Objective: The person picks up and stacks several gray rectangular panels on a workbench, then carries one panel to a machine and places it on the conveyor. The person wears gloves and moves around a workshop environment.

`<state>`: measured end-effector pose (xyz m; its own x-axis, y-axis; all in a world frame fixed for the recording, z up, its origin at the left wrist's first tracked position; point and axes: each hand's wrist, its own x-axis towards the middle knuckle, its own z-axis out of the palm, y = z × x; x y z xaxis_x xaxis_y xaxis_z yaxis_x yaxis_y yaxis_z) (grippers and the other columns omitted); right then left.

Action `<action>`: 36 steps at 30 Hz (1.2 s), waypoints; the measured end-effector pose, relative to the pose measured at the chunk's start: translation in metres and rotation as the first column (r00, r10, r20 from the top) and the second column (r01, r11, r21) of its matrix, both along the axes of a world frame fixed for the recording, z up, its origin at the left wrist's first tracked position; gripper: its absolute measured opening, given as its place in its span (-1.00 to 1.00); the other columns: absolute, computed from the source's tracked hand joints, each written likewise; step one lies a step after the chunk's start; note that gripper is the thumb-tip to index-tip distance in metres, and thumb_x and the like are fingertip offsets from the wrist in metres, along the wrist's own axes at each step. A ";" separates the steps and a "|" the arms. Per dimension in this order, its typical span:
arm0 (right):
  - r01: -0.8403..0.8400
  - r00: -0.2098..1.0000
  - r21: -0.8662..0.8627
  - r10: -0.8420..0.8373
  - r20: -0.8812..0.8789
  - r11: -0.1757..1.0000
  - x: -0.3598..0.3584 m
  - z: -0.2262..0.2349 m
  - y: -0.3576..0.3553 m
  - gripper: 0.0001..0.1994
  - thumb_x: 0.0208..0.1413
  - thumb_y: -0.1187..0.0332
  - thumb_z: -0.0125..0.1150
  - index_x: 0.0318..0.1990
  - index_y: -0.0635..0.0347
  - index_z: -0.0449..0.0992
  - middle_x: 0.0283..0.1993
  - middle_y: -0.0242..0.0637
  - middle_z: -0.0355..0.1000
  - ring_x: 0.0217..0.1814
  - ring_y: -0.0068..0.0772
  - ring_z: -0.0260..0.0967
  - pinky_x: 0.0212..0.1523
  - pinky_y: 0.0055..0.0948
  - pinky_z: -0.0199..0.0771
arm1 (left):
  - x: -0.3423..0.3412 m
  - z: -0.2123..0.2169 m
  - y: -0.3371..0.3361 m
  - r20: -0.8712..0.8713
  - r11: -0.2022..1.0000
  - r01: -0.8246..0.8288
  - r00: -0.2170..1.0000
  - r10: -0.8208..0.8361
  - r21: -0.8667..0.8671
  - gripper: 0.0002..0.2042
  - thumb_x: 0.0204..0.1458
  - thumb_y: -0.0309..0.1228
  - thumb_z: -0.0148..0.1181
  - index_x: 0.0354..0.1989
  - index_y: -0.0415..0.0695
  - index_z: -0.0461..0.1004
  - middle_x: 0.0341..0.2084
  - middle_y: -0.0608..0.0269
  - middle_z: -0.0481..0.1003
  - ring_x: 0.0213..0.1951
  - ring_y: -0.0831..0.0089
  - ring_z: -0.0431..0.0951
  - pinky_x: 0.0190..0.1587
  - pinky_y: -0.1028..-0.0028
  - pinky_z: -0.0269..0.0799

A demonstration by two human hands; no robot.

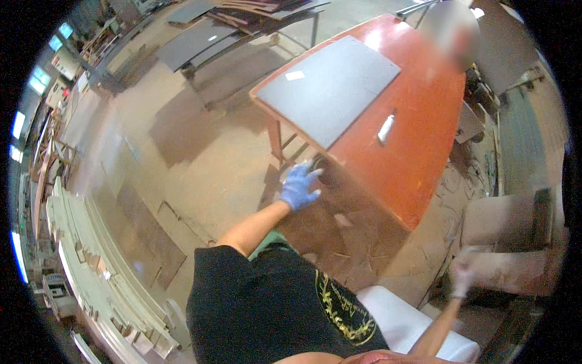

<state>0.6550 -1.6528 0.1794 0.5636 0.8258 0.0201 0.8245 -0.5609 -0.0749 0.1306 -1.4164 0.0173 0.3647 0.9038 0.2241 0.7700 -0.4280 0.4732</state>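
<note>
My left hand [300, 185], in a blue glove, reaches out with its fingers spread beside the near corner of a red-brown table [406, 176]. Just past its fingertips is a dark rounded thing [324, 170] that I cannot make out; whether they touch is unclear. On the tabletop lies a grey rectangular panel [330, 91] with a small white label [294, 76]. A white tube-like container [386, 128] lies to its right. My right hand [462, 278], in a pale glove, is low at the right by a light-coloured board [512, 270]. Motion smears its fingers.
A white wrapped roll [412, 315] is at my lower right. Long pale strips [91, 267] are stacked on the left. Beyond the table, a stand holds dark panels [203, 45]. A flat brown sheet [148, 233] and scraps lie on the floor.
</note>
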 end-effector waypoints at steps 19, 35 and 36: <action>-0.370 0.396 0.684 0.773 -0.496 0.629 -0.645 -0.118 0.486 -0.68 0.03 0.48 0.08 -0.02 0.24 0.37 -0.01 -0.27 0.33 0.07 -0.43 0.24 0.07 -0.48 0.22 | -0.566 -0.206 -0.155 -0.260 0.173 -0.624 0.539 0.801 -0.762 -0.47 -0.06 -0.10 0.07 -0.01 -0.26 0.36 -0.02 -0.05 0.38 0.03 0.12 0.37 0.07 0.34 0.26; -0.548 0.229 0.220 0.398 -0.888 0.807 -1.018 -0.156 0.839 -0.79 0.04 0.35 0.13 -0.18 0.24 0.48 -0.22 -0.33 0.47 -0.19 -0.52 0.36 -0.14 -0.53 0.36 | -0.795 -0.173 0.209 0.020 0.262 -0.556 0.403 0.915 -0.788 -0.54 -0.02 -0.27 0.07 0.04 -0.27 0.30 -0.02 0.02 0.38 0.03 0.27 0.37 0.07 0.40 0.23; -0.618 0.202 0.249 0.456 -0.867 0.746 -1.051 -0.152 0.852 -0.77 0.04 0.33 0.12 -0.16 0.23 0.48 -0.22 -0.32 0.47 -0.18 -0.51 0.36 -0.13 -0.52 0.36 | -0.809 -0.178 0.215 0.065 0.286 -0.579 0.372 0.926 -0.764 -0.55 -0.02 -0.28 0.07 0.04 -0.27 0.30 -0.02 0.02 0.38 0.03 0.27 0.37 0.07 0.40 0.24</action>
<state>-0.3961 -0.8010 0.0271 -0.3817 0.8826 -0.2744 0.4560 -0.0784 -0.8865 -0.6782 -1.2013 -0.1612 -0.5500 0.6517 -0.5223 0.1909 0.7070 0.6810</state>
